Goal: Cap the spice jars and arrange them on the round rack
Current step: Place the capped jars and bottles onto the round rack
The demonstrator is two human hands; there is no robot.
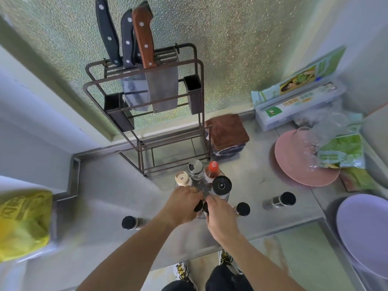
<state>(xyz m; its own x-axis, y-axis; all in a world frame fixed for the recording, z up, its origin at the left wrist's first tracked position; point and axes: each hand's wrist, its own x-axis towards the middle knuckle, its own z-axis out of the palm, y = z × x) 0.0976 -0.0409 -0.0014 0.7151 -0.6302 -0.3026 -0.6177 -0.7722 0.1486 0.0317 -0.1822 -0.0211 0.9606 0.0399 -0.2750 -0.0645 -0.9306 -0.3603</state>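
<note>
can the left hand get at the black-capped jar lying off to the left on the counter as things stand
Probably yes, once freed. The jar lies alone on bare counter with nothing between it and the left hand. But that hand is now busy at the rack with the right hand, on a black-capped jar there.

We see bare worktop (pixel 109 185) left of the round rack (pixel 225 199). The knife stand (pixel 147 114) blocks behind it; three capped jars (pixel 242 209) flank the near side.
</note>
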